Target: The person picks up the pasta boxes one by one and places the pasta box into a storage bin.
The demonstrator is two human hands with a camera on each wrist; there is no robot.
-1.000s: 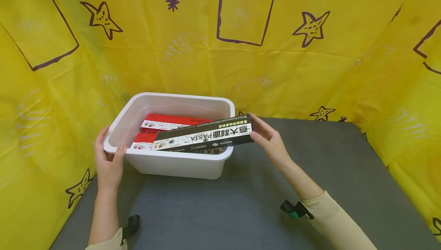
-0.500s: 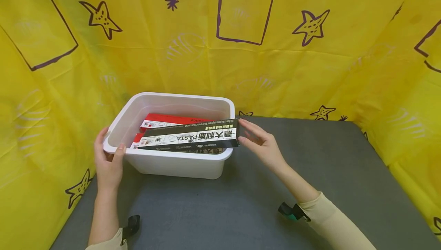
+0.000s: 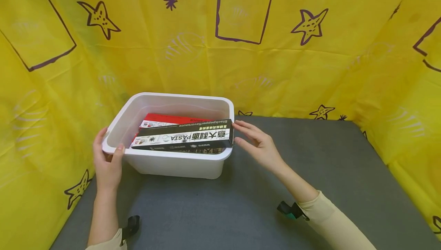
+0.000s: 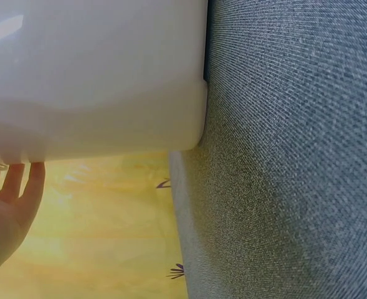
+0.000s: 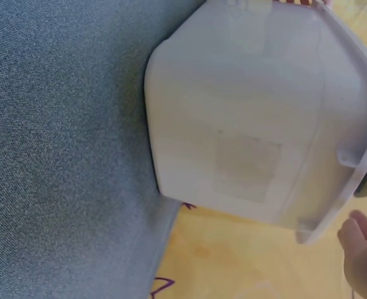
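A white plastic bin (image 3: 175, 165) sits on the grey surface. My left hand (image 3: 108, 169) grips its left front corner, thumb on the rim; in the left wrist view the fingers (image 4: 32, 187) lie along the bin's side. A black pasta box (image 3: 182, 136) with a white lettered band lies slanted on top of other boxes in the bin, its right end at the right rim. Beside that end, my right hand (image 3: 263, 148) has its fingers extended, at or very near the box; contact cannot be made out. A red box (image 3: 169, 118) shows behind the black one.
Under the black box, another dark lettered box (image 3: 210, 151) is partly visible. Yellow cloth (image 3: 268, 62) with starfish drawings hangs behind and on both sides. The grey tabletop (image 3: 213, 215) extends in front and to the right.
The black pasta box has slid left and settled lower into the bin. My right hand has followed it left, and its fingers have loosened from the box's end. My left hand stays on the rim.
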